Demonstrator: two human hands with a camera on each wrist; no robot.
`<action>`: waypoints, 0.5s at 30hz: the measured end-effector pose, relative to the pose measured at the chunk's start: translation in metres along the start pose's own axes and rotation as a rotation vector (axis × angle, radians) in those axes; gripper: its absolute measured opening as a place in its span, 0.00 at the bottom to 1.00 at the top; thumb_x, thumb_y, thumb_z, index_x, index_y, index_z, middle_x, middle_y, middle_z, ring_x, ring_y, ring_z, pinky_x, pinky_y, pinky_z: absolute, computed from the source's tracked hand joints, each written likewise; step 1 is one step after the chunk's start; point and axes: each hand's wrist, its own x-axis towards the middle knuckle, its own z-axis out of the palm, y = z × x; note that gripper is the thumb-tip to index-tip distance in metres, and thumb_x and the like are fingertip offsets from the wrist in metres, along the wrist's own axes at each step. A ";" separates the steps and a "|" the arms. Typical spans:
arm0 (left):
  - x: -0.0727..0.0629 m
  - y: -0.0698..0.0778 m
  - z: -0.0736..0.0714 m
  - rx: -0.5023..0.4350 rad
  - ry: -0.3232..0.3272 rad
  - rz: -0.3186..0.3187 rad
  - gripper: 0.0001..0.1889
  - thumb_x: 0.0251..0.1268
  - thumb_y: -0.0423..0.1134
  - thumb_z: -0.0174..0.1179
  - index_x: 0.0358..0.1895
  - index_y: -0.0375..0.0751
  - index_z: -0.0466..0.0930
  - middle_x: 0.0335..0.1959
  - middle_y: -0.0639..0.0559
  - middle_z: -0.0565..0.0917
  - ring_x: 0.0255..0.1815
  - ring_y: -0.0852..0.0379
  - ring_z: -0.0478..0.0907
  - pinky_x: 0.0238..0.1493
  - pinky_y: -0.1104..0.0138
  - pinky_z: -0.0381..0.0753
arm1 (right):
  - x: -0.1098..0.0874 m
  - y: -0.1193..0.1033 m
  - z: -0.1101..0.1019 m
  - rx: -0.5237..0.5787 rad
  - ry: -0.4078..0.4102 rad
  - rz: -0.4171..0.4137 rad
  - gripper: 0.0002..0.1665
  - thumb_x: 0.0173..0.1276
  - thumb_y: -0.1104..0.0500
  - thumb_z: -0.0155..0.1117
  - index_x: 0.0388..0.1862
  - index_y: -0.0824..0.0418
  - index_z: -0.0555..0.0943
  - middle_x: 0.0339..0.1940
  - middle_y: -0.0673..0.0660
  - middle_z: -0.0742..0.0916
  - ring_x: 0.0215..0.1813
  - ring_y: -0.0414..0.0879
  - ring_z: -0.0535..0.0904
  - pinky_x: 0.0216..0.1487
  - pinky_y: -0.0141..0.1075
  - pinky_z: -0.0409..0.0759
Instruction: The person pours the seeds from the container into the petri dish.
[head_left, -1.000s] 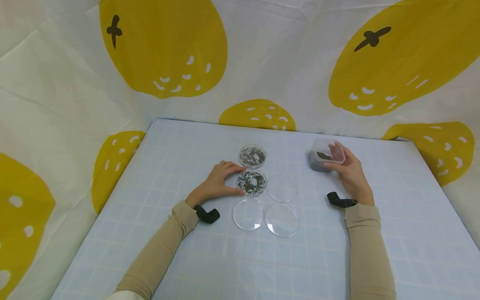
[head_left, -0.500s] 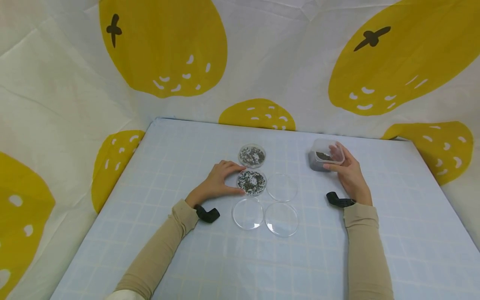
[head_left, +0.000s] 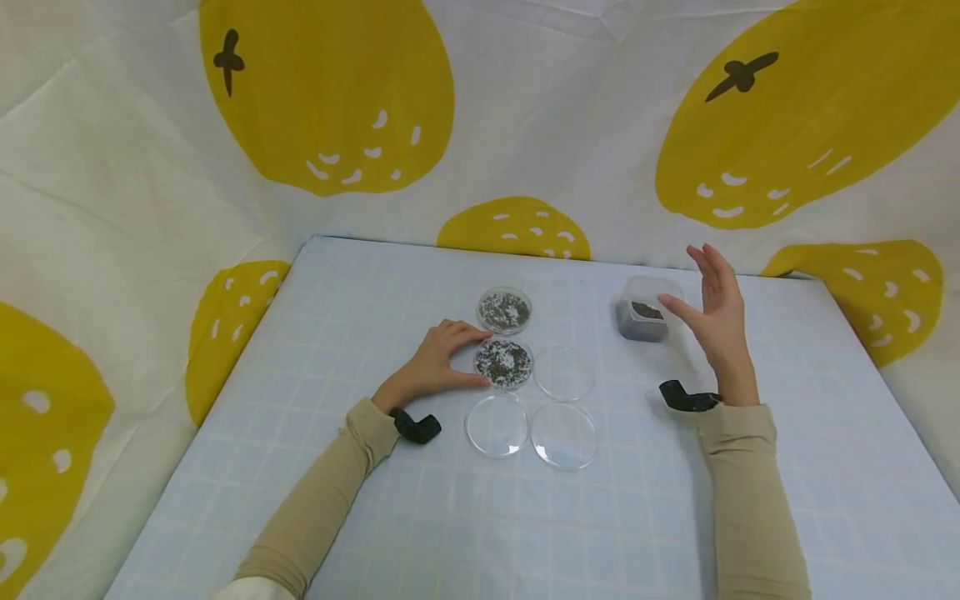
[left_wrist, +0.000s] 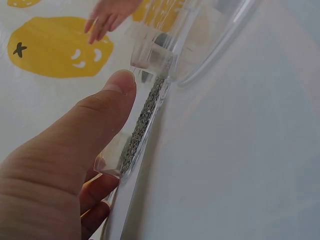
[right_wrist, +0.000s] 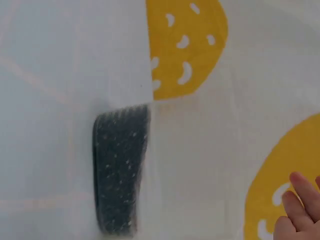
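Note:
My left hand holds the side of a clear round petri dish between thumb and fingers. Dark grains are scattered over the dish's bottom; in the left wrist view they form a thin dark layer beside the thumb. Directly behind stands a second petri dish with similar grains. My right hand is raised with its fingers spread, just right of a clear plastic tub partly filled with dark grains. In the right wrist view the dark-filled tub stands apart from the fingers.
Three clear round dishes or lids lie in front and to the right: a near-left one, a near-right one and one behind it. A patterned cloth hangs along the back and left of the pale blue table.
My right hand has let go of the tub and moved right and up, its fingers spreading. The tub stays standing in place. My left hand keeps its hold on the petri dish.

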 end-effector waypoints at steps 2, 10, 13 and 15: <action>0.000 0.000 0.000 -0.001 0.002 0.001 0.40 0.48 0.56 0.76 0.67 0.50 0.75 0.61 0.52 0.76 0.60 0.53 0.66 0.59 0.54 0.61 | 0.001 -0.012 0.008 -0.031 -0.014 -0.065 0.46 0.59 0.77 0.68 0.75 0.63 0.63 0.74 0.63 0.68 0.77 0.47 0.58 0.76 0.33 0.48; 0.000 0.000 0.000 -0.006 -0.006 -0.012 0.40 0.48 0.57 0.76 0.67 0.51 0.75 0.61 0.53 0.76 0.61 0.54 0.65 0.60 0.54 0.61 | -0.001 -0.014 0.036 -0.069 -0.219 -0.124 0.39 0.63 0.75 0.67 0.72 0.62 0.67 0.70 0.61 0.75 0.74 0.47 0.65 0.74 0.35 0.56; 0.000 0.000 0.000 -0.005 -0.012 -0.020 0.40 0.48 0.58 0.76 0.68 0.52 0.75 0.61 0.54 0.76 0.61 0.55 0.65 0.61 0.55 0.61 | -0.005 -0.005 0.046 -0.057 -0.328 -0.106 0.39 0.63 0.74 0.66 0.72 0.62 0.67 0.69 0.62 0.76 0.73 0.47 0.66 0.73 0.34 0.58; -0.001 0.000 -0.001 -0.008 -0.013 -0.024 0.40 0.47 0.57 0.76 0.67 0.52 0.75 0.61 0.54 0.76 0.61 0.55 0.65 0.61 0.55 0.61 | -0.008 0.002 0.053 -0.029 -0.394 -0.091 0.39 0.64 0.74 0.66 0.73 0.61 0.67 0.69 0.64 0.75 0.72 0.48 0.67 0.72 0.34 0.59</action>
